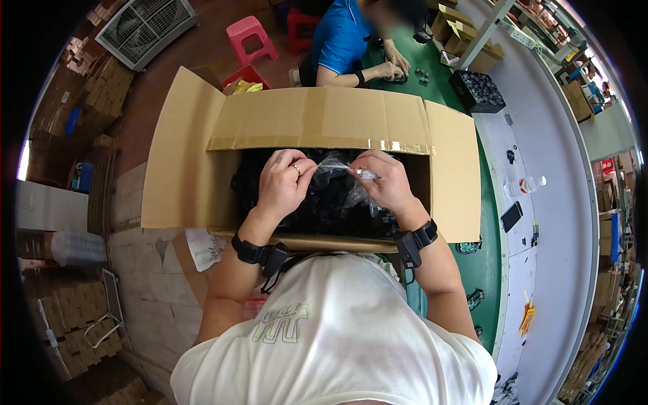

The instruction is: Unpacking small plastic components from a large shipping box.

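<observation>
A clear plastic bag [332, 164] is stretched between my two hands above an open cardboard box [324, 120]. My left hand [283, 182] pinches one edge of the bag between thumb and fingers. The other side is gripped by my right hand [383, 181], with some of the film bunched in its fingers. Below the hands, the box holds many black pieces [297, 219], some in clear wrapping; their kind is hard to make out. All the box flaps in sight are folded outward.
Past the box, a person in a blue shirt [337, 40] handles small parts at a green work surface [489, 283]. To the right lie a bottle [525, 185], a phone [511, 216] and a black box [478, 91]. Pink stool [251, 39] and large fan [145, 30] stand far left.
</observation>
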A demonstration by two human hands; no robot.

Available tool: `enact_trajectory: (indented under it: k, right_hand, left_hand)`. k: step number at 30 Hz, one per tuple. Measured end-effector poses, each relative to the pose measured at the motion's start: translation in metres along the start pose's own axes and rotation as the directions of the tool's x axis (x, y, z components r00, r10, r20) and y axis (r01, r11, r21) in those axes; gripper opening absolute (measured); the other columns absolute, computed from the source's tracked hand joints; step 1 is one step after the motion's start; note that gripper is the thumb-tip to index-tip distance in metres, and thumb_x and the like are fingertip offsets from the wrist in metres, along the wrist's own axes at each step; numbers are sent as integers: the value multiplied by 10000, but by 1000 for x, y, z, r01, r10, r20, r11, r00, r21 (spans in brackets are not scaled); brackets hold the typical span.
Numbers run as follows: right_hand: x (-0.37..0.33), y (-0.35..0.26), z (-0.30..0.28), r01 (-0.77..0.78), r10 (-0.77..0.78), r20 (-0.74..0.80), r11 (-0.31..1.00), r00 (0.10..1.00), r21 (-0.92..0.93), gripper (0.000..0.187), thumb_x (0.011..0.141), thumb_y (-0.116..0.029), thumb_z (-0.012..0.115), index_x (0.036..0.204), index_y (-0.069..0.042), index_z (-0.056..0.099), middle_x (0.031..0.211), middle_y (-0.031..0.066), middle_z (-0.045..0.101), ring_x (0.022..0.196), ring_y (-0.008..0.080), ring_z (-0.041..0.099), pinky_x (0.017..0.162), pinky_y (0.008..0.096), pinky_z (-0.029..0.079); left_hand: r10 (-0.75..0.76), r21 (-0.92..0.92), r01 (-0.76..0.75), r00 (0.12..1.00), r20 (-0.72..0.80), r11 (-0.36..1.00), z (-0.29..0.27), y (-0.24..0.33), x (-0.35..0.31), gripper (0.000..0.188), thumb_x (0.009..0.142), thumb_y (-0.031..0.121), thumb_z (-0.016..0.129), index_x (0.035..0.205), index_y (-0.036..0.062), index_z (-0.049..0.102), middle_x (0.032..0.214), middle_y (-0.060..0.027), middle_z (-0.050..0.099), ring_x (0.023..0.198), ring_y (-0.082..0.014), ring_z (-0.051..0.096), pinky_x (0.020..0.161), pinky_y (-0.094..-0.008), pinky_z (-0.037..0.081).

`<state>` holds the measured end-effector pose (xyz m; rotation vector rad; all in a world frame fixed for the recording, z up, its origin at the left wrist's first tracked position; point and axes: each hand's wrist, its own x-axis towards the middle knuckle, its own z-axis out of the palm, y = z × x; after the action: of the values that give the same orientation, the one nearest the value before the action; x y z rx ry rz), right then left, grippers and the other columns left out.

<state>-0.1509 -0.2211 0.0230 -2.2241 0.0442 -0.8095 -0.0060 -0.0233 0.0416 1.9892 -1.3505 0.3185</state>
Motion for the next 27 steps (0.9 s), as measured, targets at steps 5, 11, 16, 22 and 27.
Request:
enact_trajectory:
  k: [5,11,16,22,27]
  right_hand:
    - [-1,2,5,-128,161,221,979,962,-157,182,762,29,706,930,-30,668,875,142,676,836,339,685,738,381,559]
    - [-1,1,1,-106,104,87,994,991,25,236,777,57,657,1002,-16,650,890,148,675,827,313,686,747,359,552]
    - [-1,-2,1,-140,165,-96,965,982,222,145,923,-51,620,1054,-11,667,953,92,677,932,179,645,820,301,499]
    - [-4,0,-5,7,-4,-8,851,1000,525,344,913,-115,724,1220,-24,599,1171,102,663,1050,200,624,935,323,487]
    - [-3,12,-31,-82,275,-254,812,927,578,157,894,62,650,1034,5,693,982,52,708,929,129,645,856,256,508]
  left_hand:
    - [71,100,-97,969,235,990,9,-12,-7,70,841,134,730,840,65,727,936,-78,671,927,-297,638,822,-413,516]
    - [-19,-144,22,1000,21,989,9,2,10,60,902,62,680,936,13,682,916,-113,690,843,-269,673,770,-357,531]
    - [-127,-586,284,947,294,759,19,32,11,72,945,45,653,966,-23,660,862,-72,688,768,-114,630,709,-274,520]
    - [180,-645,115,910,373,756,40,51,25,175,937,-12,553,1077,-11,658,1065,-91,693,962,-173,658,882,-331,520]
    - [-155,-911,220,972,175,349,55,47,33,240,970,-24,476,1136,-10,649,1118,-95,704,985,-157,680,885,-302,537]
